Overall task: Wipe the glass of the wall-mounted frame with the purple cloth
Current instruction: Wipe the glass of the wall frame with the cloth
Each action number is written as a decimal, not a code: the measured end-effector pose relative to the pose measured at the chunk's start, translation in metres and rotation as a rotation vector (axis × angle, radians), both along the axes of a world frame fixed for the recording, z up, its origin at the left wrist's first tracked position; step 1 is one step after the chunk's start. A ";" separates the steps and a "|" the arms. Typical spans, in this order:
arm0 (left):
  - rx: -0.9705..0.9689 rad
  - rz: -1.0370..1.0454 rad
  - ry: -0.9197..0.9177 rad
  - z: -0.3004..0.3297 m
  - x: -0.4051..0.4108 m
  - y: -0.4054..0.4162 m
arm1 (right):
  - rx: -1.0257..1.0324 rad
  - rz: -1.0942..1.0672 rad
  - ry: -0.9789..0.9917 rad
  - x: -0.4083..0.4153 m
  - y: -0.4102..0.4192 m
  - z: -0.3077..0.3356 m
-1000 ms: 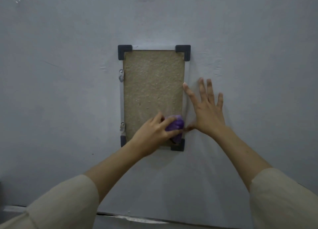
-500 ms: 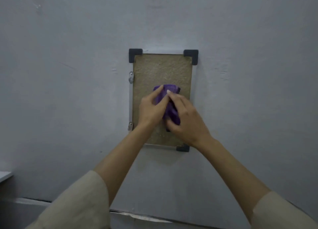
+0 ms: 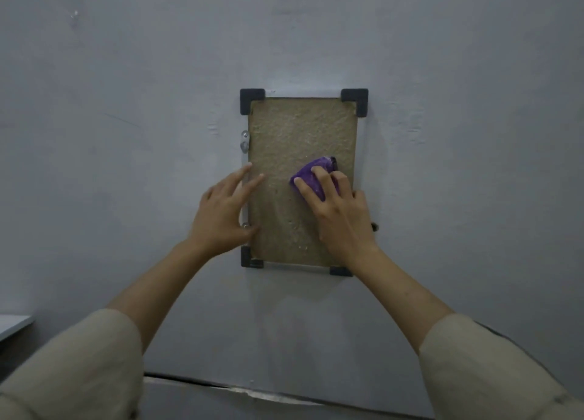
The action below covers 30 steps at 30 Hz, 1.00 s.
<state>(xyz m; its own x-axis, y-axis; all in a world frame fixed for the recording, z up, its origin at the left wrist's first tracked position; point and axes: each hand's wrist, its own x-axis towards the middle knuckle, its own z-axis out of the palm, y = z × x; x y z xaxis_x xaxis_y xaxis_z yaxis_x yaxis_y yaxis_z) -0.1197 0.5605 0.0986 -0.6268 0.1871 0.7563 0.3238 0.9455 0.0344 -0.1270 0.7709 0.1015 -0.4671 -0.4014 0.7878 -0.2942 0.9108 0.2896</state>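
A tall rectangular frame (image 3: 300,129) hangs on the grey wall, with black corner caps and a tan textured backing behind its glass. My right hand (image 3: 339,211) presses a bunched purple cloth (image 3: 313,176) against the glass at mid-height, near the frame's right edge. My left hand (image 3: 221,211) lies flat with fingers spread on the frame's left edge and the wall beside it, holding nothing. A few water droplets show on the lower part of the glass.
The grey wall (image 3: 126,135) surrounds the frame on all sides. A cracked ledge or skirting (image 3: 252,391) runs along the bottom. The corner of a white surface (image 3: 12,325) juts in at the lower left. Small metal clips (image 3: 244,141) sit on the frame's left side.
The cloth passed from my left hand to my right hand. My left hand moved off to the frame's left edge, and my right hand now wipes with the cloth on the right side.
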 end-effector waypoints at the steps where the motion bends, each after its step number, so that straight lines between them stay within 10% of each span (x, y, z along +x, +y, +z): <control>1: -0.122 0.069 -0.040 -0.004 -0.004 -0.002 | 0.025 -0.026 0.032 0.001 0.001 -0.001; 16: -0.295 0.239 -0.014 -0.011 -0.016 -0.010 | 0.559 0.080 0.266 0.000 0.086 -0.058; 23: -0.267 0.223 -0.076 -0.012 -0.017 -0.008 | 0.234 -0.058 0.354 -0.005 0.061 -0.017; 30: -0.265 0.245 -0.058 -0.015 -0.020 -0.006 | 0.651 0.116 0.322 -0.005 0.079 -0.050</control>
<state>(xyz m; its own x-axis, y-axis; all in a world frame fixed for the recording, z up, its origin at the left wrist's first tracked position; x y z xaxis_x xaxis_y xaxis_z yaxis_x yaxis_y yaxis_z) -0.1394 0.5548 0.0834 -0.7176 0.2111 0.6637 0.0911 0.9732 -0.2111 -0.1320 0.8497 0.0517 -0.1789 -0.8674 0.4644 -0.1873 0.4934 0.8494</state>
